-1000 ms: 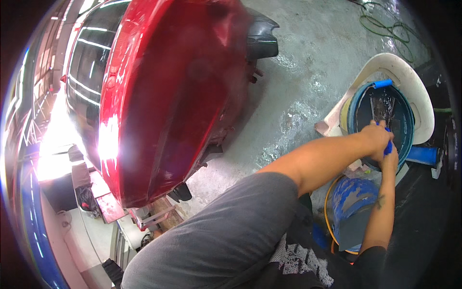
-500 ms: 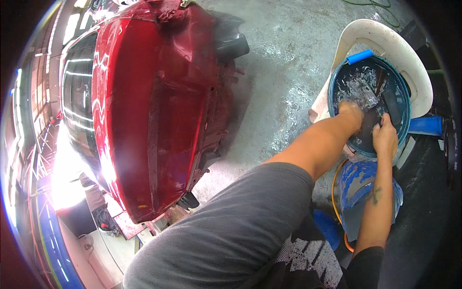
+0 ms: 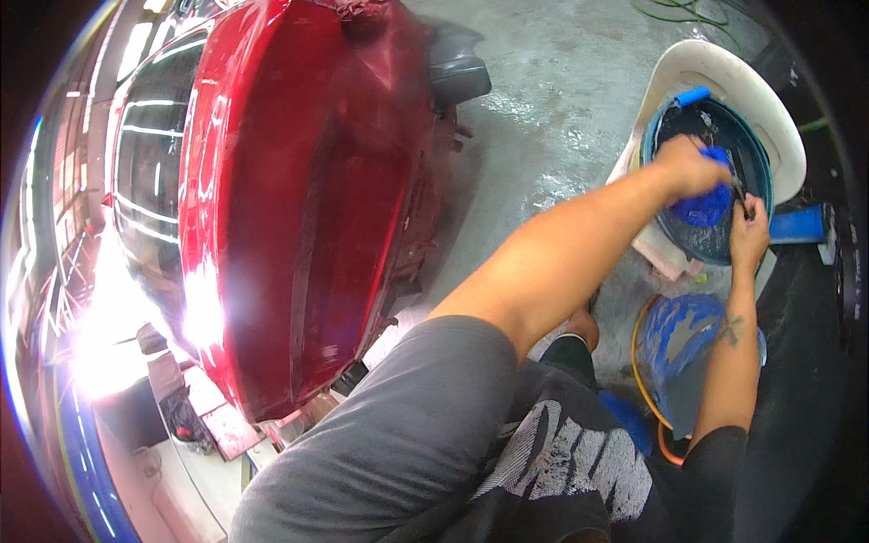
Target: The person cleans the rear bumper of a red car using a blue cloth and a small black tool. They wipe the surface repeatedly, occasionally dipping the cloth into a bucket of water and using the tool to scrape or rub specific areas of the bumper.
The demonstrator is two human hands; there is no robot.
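Note:
A dark teal bucket (image 3: 767, 172) with water inside stands on a white plastic chair (image 3: 789, 136) at the upper right. Over the bucket my left hand (image 3: 692, 168), a little blurred, is closed on a bright blue rounded thing (image 3: 702, 210); its kind is unclear, and the hand hides part of it. My right hand (image 3: 749, 237) is closed at the bucket's right side. From its fingers a thin dark piece (image 3: 740, 192) slants up toward my left fingertips. A light blue grip (image 3: 692, 96) sits at the bucket's far rim.
A red car body (image 3: 299, 208) with a stripped end fills the left. Below the bucket stands a paint-smeared blue container (image 3: 683, 339) beside an orange hose (image 3: 636, 362). A blue tube-like part (image 3: 798, 225) juts out right of the bucket. A green hose (image 3: 679, 16) lies on the wet grey floor (image 3: 543, 136).
My left hand has come up out of the water, and the blue rounded thing now shows under it. My right hand has shifted slightly right and up with the dark piece.

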